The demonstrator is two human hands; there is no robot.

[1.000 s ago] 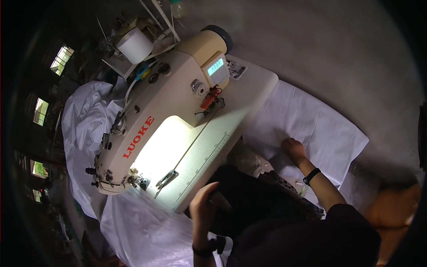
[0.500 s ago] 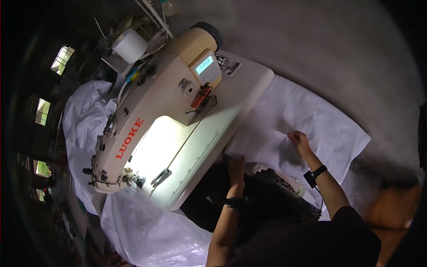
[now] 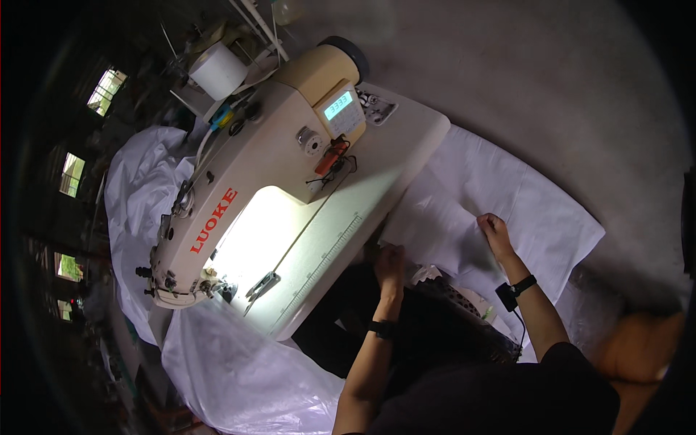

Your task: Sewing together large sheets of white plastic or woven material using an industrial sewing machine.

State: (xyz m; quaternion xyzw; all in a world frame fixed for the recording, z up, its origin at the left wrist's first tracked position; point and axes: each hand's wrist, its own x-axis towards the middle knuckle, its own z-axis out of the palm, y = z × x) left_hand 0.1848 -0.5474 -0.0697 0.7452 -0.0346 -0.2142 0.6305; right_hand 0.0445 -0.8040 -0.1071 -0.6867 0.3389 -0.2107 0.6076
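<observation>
White fabric [image 3: 525, 192] lies spread to the right of the sewing machine [image 3: 279, 127], with soft folds across it. My right hand [image 3: 494, 232] is closed in a pinch over the middle of this fabric, drawing up a small fold. In the shadow at the fabric's near left corner, my left hand [image 3: 390, 264] has its fingers curled on the edge; part of them is hard to see. Thread snips [image 3: 262, 286] rest on the lit machine bed [image 3: 319, 272], apart from both hands.
More white cloth [image 3: 239, 370] hangs below the needle end, and another heap [image 3: 145, 174] lies behind the machine. A thread cone [image 3: 217, 71] stands at the back. Beside my lap is a dotted-pattern item [image 3: 460, 297]. An orange-brown object [image 3: 638, 348] sits at lower right.
The fabric's near left corner has shifted to the right, and my left hand has moved slightly up and right with it. My right hand has moved a little to the right.
</observation>
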